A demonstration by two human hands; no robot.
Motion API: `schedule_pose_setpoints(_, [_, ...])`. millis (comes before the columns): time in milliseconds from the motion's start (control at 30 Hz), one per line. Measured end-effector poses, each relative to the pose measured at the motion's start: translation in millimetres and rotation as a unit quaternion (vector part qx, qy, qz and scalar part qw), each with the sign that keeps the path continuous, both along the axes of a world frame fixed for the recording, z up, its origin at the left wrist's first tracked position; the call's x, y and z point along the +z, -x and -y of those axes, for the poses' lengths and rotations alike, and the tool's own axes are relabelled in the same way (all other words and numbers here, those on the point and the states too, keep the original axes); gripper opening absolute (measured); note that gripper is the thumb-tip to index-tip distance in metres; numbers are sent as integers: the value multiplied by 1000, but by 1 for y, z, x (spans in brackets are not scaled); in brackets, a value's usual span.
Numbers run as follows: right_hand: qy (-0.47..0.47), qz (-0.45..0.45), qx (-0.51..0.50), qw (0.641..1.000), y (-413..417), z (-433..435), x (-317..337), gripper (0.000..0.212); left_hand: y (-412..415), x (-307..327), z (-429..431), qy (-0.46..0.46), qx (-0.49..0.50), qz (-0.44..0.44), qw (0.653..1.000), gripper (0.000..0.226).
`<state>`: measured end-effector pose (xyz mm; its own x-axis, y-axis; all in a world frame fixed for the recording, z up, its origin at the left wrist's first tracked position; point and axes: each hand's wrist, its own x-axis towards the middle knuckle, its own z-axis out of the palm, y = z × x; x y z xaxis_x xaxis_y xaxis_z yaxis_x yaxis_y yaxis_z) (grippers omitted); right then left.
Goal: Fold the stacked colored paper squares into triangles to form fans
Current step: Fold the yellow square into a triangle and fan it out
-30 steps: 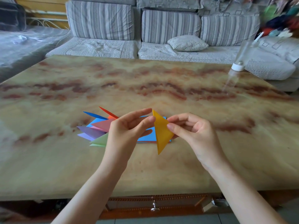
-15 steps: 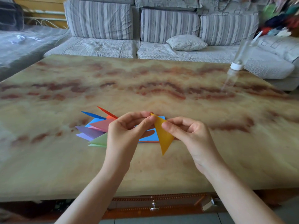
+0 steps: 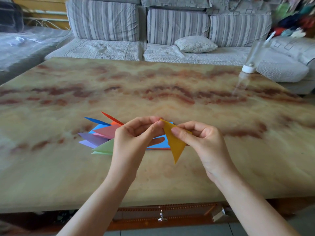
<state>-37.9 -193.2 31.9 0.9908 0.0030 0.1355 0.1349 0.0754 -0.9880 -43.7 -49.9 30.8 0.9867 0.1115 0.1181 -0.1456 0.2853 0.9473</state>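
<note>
both hands are up over the near middle of the tabletop (image 3: 221,176), sharing a yellow paper triangle (image 3: 175,142). the left hand (image 3: 134,138) pinches its top corner between thumb and curled fingers; the right hand (image 3: 202,140) pinches its right side, long point hanging down. behind them lie the folded triangles (image 3: 102,135), fanned out left of the blue square stack (image 3: 160,144).

Glossy marble-look table (image 3: 170,176); matt yellow paper triangle (image 3: 175,143); striped cloth sofa (image 3: 105,21).
</note>
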Motion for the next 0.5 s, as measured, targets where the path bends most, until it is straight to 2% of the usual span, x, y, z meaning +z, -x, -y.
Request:
schedule_pose_setpoints(300, [16,3,3,1000,1,0,-1,4,0,-2,0,0,16,2,1000,17])
schedule_pose_setpoints(500, [-32,-18,-8,999,-1,2,-1,15,-1,-3,1,35,15,-25,999,14])
